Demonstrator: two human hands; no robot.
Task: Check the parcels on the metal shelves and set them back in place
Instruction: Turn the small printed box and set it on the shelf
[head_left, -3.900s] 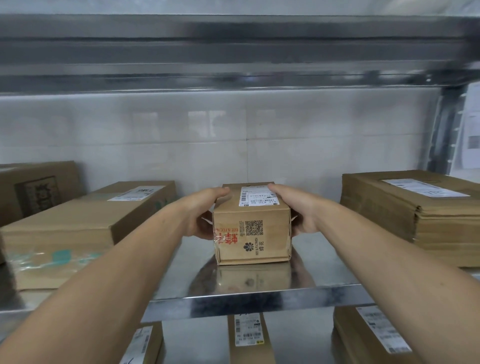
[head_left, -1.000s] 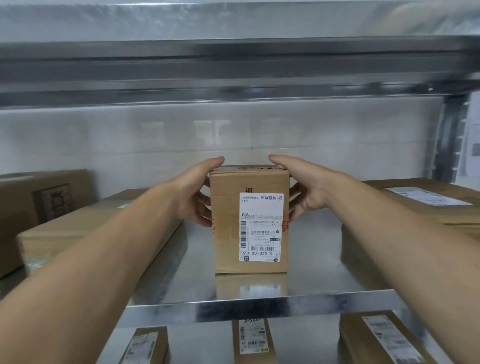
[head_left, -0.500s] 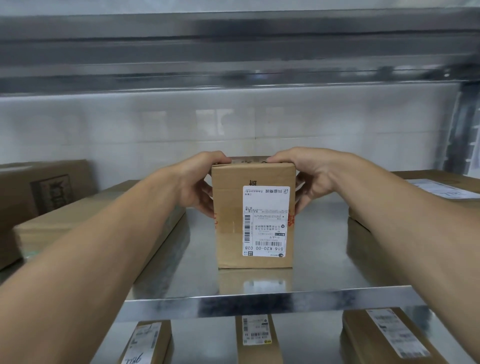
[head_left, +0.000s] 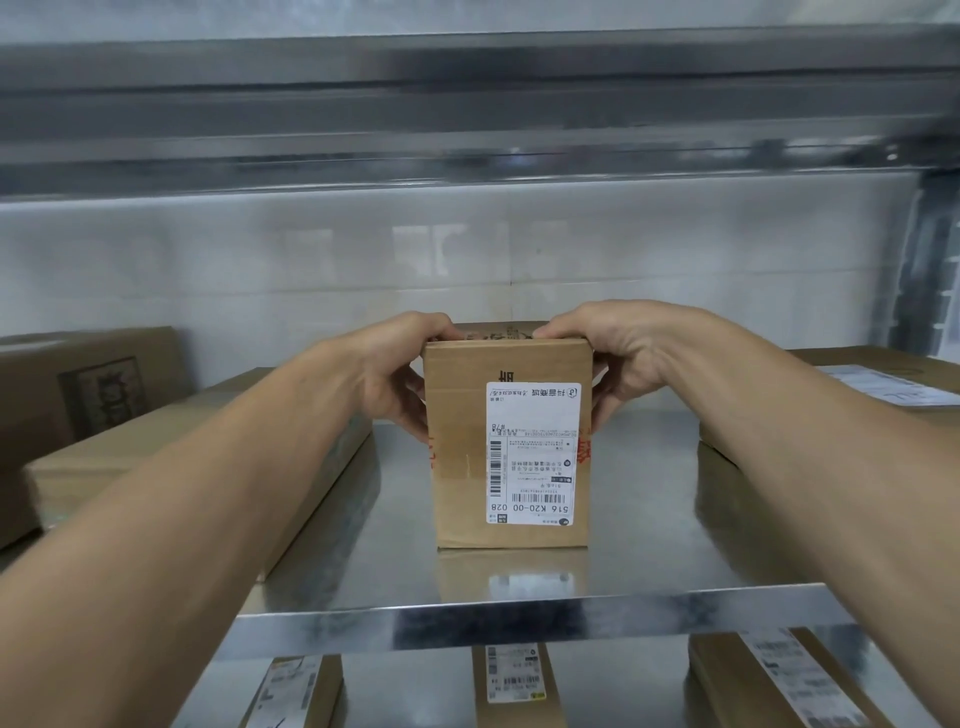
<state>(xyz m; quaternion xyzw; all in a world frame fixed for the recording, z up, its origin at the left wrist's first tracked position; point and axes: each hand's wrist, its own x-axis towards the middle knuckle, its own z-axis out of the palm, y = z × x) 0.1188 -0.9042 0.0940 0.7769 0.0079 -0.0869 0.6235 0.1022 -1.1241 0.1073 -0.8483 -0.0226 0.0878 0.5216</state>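
A small brown cardboard parcel (head_left: 460, 457) stands on end in the middle of the metal shelf (head_left: 519, 621), its white shipping label facing me upside down. My left hand (head_left: 402, 374) grips its upper left side, thumb hooked over the top edge and fingers behind. My right hand (head_left: 618, 353) grips the upper right side the same way, thumb on the top edge. The parcel's bottom edge touches the shelf, which mirrors it.
A long flat box (head_left: 208, 457) lies left of the parcel, with a printed carton (head_left: 78, 395) behind it. A wide flat box (head_left: 852, 384) lies at the right. Three labelled parcels (head_left: 514, 680) sit on the shelf below. A metal shelf beam (head_left: 467, 114) runs overhead.
The parcel lay flat 3.9 s ago and now stands on end, label toward me. Over the last second my fingers have curled over its top edge.
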